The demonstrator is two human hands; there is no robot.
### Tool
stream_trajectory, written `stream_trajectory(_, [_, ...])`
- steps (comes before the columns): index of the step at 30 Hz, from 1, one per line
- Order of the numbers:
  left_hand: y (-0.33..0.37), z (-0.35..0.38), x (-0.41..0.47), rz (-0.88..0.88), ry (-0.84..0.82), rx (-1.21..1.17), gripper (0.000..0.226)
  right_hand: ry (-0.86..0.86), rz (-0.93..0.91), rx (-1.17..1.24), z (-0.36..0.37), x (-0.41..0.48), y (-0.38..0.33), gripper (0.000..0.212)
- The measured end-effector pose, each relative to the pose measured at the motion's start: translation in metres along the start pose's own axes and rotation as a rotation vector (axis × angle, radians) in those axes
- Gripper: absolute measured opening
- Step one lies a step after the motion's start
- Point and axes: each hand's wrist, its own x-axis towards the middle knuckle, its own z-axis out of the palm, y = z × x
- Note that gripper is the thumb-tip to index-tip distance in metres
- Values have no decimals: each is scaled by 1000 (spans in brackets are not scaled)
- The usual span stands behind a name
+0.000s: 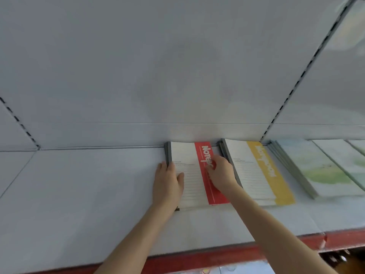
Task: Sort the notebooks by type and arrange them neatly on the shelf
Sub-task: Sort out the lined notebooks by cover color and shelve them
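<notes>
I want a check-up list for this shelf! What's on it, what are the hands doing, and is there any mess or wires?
Surface: grey shelf with a red front edge, mostly bare on the left.
Job's things: red-striped notebook stack lying flat against the back panel; yellow-striped notebook stack just right of it, a narrow gap between; green-patterned notebooks farther right.
Clutter: nothing seen on the shelf.
Hands: left hand flat on the red stack's left edge; right hand resting on its red stripe, fingers bent. Neither lifts anything.
Cables: nothing seen.
Surroundings: plain grey back panel with slotted uprights; blurred dark items below the shelf at lower right.
</notes>
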Motion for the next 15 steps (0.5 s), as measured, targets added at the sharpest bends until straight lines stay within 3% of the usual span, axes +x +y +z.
stream_trajectory(5, [-16,-50,-22,179,37,259,39,-70,-267,-232,-2,16,-38,40])
stream_trajectory(9, [-57,-113,-43,84,50,464,43,-126,-494,-332,19,16,-112,47])
stream_trajectory(15, [-140,-232,-119,-115,264,558,46,-182,-780,-323,96,-41,-250,53])
